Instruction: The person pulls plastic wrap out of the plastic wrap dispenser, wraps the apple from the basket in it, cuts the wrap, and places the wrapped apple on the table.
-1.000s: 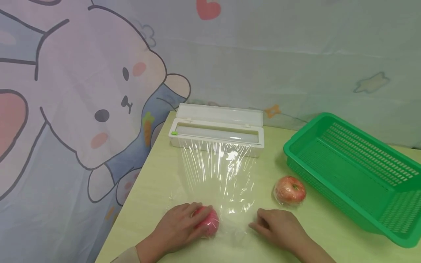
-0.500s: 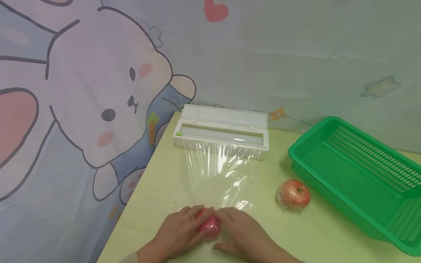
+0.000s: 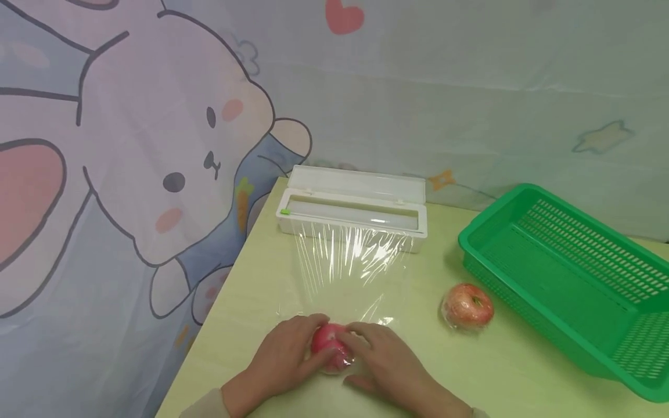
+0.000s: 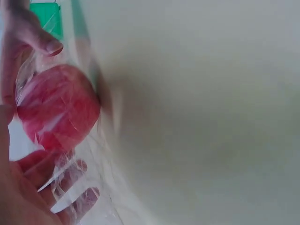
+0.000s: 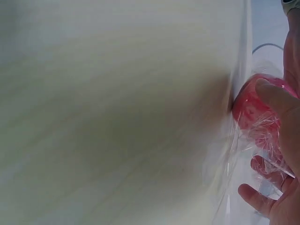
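Observation:
A pinkish-red round fruit (image 3: 329, 354) lies at the near part of the table, under clear cling film (image 3: 334, 273). My left hand (image 3: 284, 354) holds its left side, thumb along the near side. From the right, my right hand (image 3: 389, 363) grips it, a finger reaching onto its top. In the left wrist view, crinkled film wraps the fruit (image 4: 61, 108) and trails over my left fingers (image 4: 75, 201). The right wrist view has a right digit pressed on the fruit (image 5: 251, 105), with film bunched below. The sheet runs back to a white dispenser box (image 3: 355, 226), its lid raised.
Right of the film sits an apple (image 3: 467, 307) wrapped in film. Beyond it stands a green plastic basket (image 3: 528, 302) with slotted walls. A cartoon-printed cloth (image 3: 444, 87) hangs behind the yellow table (image 3: 251, 290) and down its left side.
My right hand has come in from the right, away from the film's edge, to the fruit. My left hand stays at the fruit, its fingers shifted to the left side. The head view has shifted slightly.

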### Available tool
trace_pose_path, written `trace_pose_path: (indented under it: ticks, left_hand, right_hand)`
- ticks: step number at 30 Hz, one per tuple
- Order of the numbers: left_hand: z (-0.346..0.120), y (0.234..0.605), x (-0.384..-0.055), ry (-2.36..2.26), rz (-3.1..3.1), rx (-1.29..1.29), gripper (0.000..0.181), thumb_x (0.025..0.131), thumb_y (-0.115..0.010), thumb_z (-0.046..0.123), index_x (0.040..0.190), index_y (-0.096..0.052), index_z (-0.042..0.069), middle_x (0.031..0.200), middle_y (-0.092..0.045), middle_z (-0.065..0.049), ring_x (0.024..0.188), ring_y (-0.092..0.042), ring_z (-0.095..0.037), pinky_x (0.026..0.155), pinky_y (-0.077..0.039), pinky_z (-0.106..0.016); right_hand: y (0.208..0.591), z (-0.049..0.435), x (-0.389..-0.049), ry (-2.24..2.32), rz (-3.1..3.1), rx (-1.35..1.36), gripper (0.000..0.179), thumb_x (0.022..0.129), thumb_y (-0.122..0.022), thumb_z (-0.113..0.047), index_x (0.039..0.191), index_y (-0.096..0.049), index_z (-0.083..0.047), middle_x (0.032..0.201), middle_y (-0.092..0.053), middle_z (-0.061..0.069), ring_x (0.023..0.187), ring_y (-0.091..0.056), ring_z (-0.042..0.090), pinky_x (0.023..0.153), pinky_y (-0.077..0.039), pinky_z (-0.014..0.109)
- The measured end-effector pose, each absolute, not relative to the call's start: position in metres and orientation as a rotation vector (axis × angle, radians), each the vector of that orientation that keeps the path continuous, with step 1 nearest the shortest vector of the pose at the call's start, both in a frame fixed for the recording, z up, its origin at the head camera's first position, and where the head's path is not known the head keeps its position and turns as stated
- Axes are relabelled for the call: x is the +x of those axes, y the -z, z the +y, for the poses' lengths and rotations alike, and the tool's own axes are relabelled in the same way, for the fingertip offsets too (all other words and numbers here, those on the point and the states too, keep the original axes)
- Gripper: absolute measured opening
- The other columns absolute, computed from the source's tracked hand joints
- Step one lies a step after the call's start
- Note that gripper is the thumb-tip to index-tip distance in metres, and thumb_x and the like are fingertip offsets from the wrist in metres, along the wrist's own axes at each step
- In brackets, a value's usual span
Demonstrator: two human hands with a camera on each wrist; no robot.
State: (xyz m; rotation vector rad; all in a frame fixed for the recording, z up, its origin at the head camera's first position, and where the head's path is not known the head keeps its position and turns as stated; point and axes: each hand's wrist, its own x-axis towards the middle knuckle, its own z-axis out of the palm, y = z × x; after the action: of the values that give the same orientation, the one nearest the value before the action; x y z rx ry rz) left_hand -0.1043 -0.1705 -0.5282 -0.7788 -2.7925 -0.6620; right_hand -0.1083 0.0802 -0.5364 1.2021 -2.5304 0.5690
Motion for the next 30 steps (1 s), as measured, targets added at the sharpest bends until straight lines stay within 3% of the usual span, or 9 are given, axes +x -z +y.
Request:
trace_pose_path:
  ticks: [6, 10, 16, 23, 30]
  left_hand:
    - [-0.177, 0.525, -0.111, 0.622, -2.862, -0.864, 0.058, 0.101, -0.065, 0.062, 0.138, -0.064, 0.018, 0.13, -0.071, 0.004, 0.125, -0.065, -0.018, 0.107, -0.054, -0.044]
    - [-0.183, 0.525, -0.11, 0.503, -2.765, -0.961, 0.071, 0.088, -0.078, 0.067, 0.141, -0.064, 0.02, 0.142, -0.066, 0.002, 0.135, -0.058, -0.02, 0.117, -0.047, -0.047]
    - [-0.186, 0.53, -0.113, 0.427, -2.587, -1.125, 0.089, 0.07, -0.096, 0.057, 0.143, -0.063, 0.018, 0.135, -0.066, 0.004, 0.127, -0.061, -0.016, 0.114, -0.049, -0.047]
    - [-0.183, 0.54, -0.117, 0.387, -2.59, -1.085, 0.089, 0.068, -0.1, 0.048, 0.141, -0.062, 0.014, 0.135, -0.067, 0.002, 0.126, -0.062, -0.017, 0.11, -0.051, -0.042]
    - [-0.179, 0.543, -0.122, 0.441, -2.613, -1.011, 0.074, 0.074, -0.099, 0.036, 0.135, -0.064, 0.015, 0.128, -0.07, 0.001, 0.119, -0.066, -0.019, 0.104, -0.055, -0.041]
  right_hand:
    - [0.543, 0.081, -0.116, -0.645, -2.498, 1.178, 0.076, 0.078, -0.096, -0.039, 0.142, -0.064, -0.016, 0.129, -0.066, 0.001, 0.11, -0.069, 0.02, 0.094, -0.061, 0.04]
    - [0.545, 0.082, -0.118, -0.678, -2.502, 1.168, 0.071, 0.079, -0.095, -0.04, 0.139, -0.066, -0.017, 0.126, -0.067, 0.001, 0.106, -0.071, 0.019, 0.09, -0.062, 0.037]
    - [0.545, 0.087, -0.121, -0.719, -2.571, 1.12, 0.07, 0.08, -0.095, -0.041, 0.14, -0.066, -0.019, 0.126, -0.067, -0.002, 0.106, -0.07, 0.017, 0.09, -0.063, 0.038]
    - [0.541, 0.089, -0.126, -0.761, -2.629, 1.095, 0.065, 0.083, -0.093, -0.04, 0.138, -0.067, -0.018, 0.124, -0.068, -0.003, 0.107, -0.07, 0.017, 0.091, -0.062, 0.039]
    - [0.538, 0.088, -0.13, -0.756, -2.706, 1.085, 0.065, 0.086, -0.09, -0.039, 0.142, -0.064, -0.018, 0.121, -0.07, -0.001, 0.106, -0.07, 0.018, 0.09, -0.063, 0.04]
